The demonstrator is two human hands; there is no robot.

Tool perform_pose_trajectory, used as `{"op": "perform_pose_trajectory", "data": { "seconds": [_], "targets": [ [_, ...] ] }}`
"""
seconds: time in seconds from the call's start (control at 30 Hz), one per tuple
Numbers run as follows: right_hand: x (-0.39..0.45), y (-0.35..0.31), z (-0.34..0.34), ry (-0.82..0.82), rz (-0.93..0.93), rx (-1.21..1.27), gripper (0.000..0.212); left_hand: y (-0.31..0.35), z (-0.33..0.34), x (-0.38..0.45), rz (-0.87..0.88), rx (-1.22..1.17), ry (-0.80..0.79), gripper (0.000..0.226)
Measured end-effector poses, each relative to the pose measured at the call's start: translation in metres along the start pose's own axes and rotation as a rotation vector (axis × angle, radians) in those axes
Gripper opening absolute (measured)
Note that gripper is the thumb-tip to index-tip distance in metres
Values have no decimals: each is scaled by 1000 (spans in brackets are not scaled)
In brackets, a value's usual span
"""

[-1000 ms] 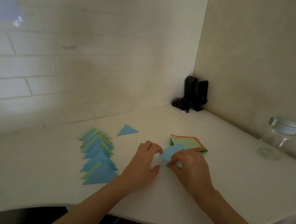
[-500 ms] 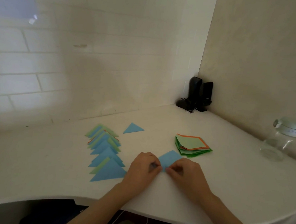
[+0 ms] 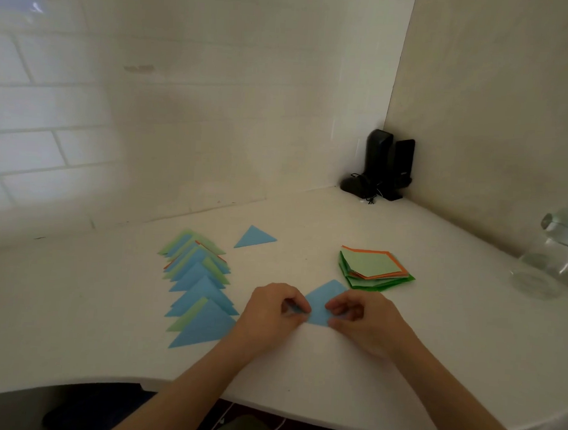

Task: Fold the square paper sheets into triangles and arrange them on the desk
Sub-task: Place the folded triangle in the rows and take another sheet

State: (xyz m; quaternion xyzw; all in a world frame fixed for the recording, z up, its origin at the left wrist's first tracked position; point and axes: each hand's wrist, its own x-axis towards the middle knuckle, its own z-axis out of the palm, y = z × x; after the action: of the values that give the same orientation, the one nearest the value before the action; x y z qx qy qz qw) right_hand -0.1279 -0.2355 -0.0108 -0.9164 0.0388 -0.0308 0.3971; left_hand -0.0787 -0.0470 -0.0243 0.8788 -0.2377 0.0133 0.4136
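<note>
1. White desk (image 3: 299, 375) set in a corner of pale walls.
2. Both hands work a blue paper (image 3: 323, 303) near the front edge: the left hand (image 3: 270, 313) pinches its left corner, and the right hand (image 3: 362, 319) pinches its right side with curled fingers.
3. Folded triangles (image 3: 198, 286) lie overlapped in a row to the left; a lone blue triangle (image 3: 254, 238) sits behind them.
4. Unfolded sheets (image 3: 372, 270) are stacked just beyond the right hand.
5. A glass jar (image 3: 553, 254) stands at far right, black speakers (image 3: 385, 168) in the corner.

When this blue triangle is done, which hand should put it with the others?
Probably the left hand: the row of folded triangles lies on its side, while the right hand sits nearer the unfolded stack.
</note>
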Motion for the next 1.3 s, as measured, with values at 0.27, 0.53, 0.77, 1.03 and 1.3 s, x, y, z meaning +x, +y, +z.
{"op": "perform_pose_trajectory", "data": {
  "seconds": [0.27,0.53,0.77,1.03,1.3],
  "targets": [
    [-5,-10,19,67,-28,-257,12,-3,-5,-10,132,76,-99,45],
    [-2,0,3,-120,-136,-238,19,-4,4,-11,326,234,-69,32],
    [-2,8,-11,-158,-131,-142,16,3,10,-12,423,311,-30,25],
    [-22,22,-8,161,-390,-149,10,7,19,-17,486,417,109,20],
    [-25,35,0,189,-378,-181,23,12,28,-16,261,169,159,15]
  ]
}}
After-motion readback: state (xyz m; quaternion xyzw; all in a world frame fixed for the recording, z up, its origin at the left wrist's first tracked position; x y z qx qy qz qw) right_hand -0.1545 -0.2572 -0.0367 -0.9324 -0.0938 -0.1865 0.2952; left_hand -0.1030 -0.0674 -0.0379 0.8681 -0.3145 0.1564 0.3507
